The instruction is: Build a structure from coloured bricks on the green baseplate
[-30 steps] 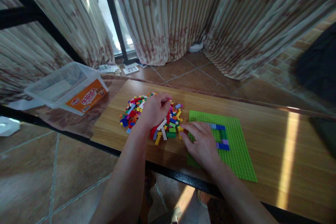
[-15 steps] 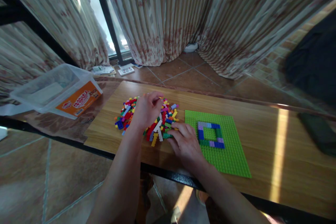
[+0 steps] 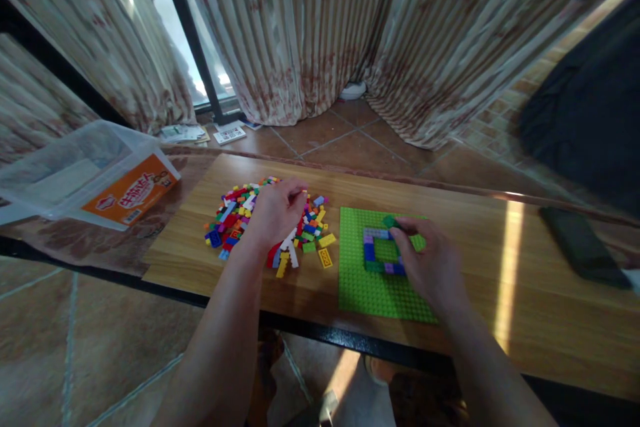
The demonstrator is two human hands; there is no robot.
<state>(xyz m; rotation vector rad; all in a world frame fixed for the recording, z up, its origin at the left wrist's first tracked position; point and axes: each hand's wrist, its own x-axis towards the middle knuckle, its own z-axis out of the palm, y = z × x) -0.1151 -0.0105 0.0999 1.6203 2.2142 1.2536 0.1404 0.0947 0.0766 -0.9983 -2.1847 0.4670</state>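
Note:
My right hand (image 3: pixel 425 253) pinches a dark green toy brick (image 3: pixel 389 221) above the far side of a square ring of blue, purple and green bricks (image 3: pixel 369 252). That ring sits on a light green baseplate (image 3: pixel 360 295), and my fingers cover its right side. Over the heap of loose coloured bricks (image 3: pixel 230 220) hovers my left hand (image 3: pixel 280 210), its fingers curled together. Whatever they hold, if anything, is hidden. Two yellow bricks (image 3: pixel 325 257) lie between the heap and the baseplate.
A clear plastic box (image 3: pixel 135 190) with an orange label stands left of the wooden board (image 3: pixel 183 240). A dark phone-like object (image 3: pixel 583 247) lies at the right of the table. Curtains (image 3: pixel 310 33) hang behind, and papers (image 3: pixel 230 133) rest on the floor.
My right hand has moved right from the heap's edge to the baseplate, carrying the dark green brick. My left hand stays over the heap. The view has shifted slightly right.

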